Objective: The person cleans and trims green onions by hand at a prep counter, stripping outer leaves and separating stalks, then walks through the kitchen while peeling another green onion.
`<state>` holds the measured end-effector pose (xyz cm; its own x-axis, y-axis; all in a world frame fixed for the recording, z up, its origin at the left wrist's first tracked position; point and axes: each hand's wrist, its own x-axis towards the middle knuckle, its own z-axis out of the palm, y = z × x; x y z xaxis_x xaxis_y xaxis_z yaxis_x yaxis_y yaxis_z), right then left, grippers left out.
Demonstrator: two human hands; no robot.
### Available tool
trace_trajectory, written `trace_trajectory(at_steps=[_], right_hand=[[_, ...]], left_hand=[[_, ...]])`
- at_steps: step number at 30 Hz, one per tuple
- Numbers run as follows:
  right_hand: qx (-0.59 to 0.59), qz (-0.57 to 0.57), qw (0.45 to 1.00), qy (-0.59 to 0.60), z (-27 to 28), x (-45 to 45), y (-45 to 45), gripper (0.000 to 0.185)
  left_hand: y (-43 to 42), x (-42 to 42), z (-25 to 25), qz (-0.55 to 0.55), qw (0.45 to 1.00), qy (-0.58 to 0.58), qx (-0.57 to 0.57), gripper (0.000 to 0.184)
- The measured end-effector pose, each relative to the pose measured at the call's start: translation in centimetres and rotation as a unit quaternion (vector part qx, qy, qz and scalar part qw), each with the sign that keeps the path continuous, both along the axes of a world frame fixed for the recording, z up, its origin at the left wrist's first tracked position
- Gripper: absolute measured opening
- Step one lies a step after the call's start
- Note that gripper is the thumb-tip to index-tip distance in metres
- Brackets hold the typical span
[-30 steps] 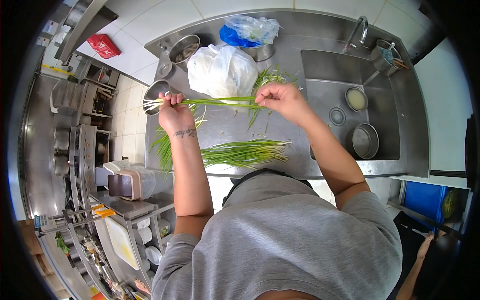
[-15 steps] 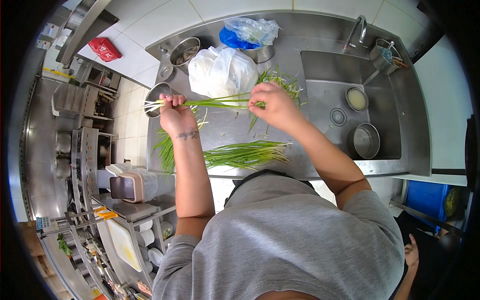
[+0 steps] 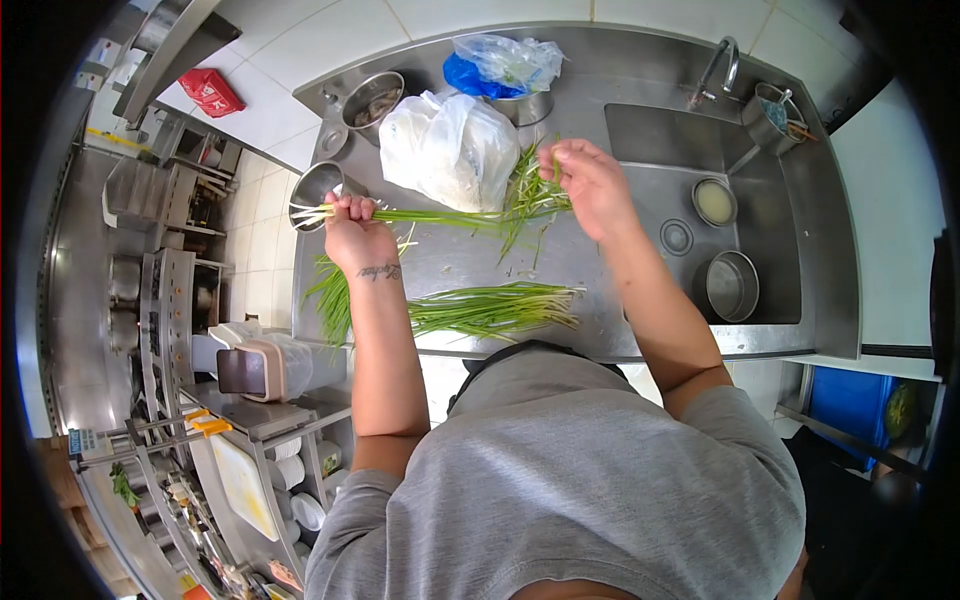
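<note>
My left hand (image 3: 355,222) is closed around a few thin spring onions (image 3: 430,214), their white root ends poking out to the left over a steel bowl. The green stalks stretch right, across the counter, to a heap of loose green trimmings (image 3: 530,195). Over the right side of that heap is my right hand (image 3: 592,185), thumb and fingers pinched on what looks like a green leaf scrap (image 3: 556,172). Nearer my body lies a larger bunch of spring onions (image 3: 490,310), white ends to the right. More green tops (image 3: 333,300) hang near the counter's left edge.
Behind the stalks sits a white plastic bag (image 3: 450,150). A steel bowl (image 3: 318,185) and a pot (image 3: 372,105) stand at the left. To the right is a sink (image 3: 650,150) with a tap (image 3: 715,70) and two round containers. A shelving cart (image 3: 290,420) stands left of me.
My right hand has moved right and slightly up, off the held stalks to the trimmings heap, its fingers loosening a little. My left hand keeps its hold almost in place.
</note>
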<state>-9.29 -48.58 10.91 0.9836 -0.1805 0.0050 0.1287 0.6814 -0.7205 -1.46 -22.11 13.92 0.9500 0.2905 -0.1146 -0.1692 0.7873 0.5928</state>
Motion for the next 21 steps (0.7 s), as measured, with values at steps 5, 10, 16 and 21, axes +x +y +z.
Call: trace_trajectory(at_steps=[5,10,16,21], right_hand=[[-0.616,-0.083,0.78,0.075,-7.7,1.8,-3.0,0.022],[-0.352,-0.015,0.936,0.026,-2.7,1.0,-1.2,0.027],[-0.455,0.009,0.888,-0.074,2.8,0.2,1.9,0.033],[-0.524,0.033,0.846,-0.093,2.2,0.5,5.5,0.036]], left_hand=[[0.1,-0.2,0.7,-0.004,0.999,0.006,-0.033,0.012],[-0.3,-0.6,1.2,-0.017,0.999,0.006,-0.04,0.011],[-4.0,-2.2,1.3,-0.057,0.998,-0.028,0.027,0.01],[-8.3,-4.1,0.0,-0.101,0.991,-0.012,0.09,0.018]])
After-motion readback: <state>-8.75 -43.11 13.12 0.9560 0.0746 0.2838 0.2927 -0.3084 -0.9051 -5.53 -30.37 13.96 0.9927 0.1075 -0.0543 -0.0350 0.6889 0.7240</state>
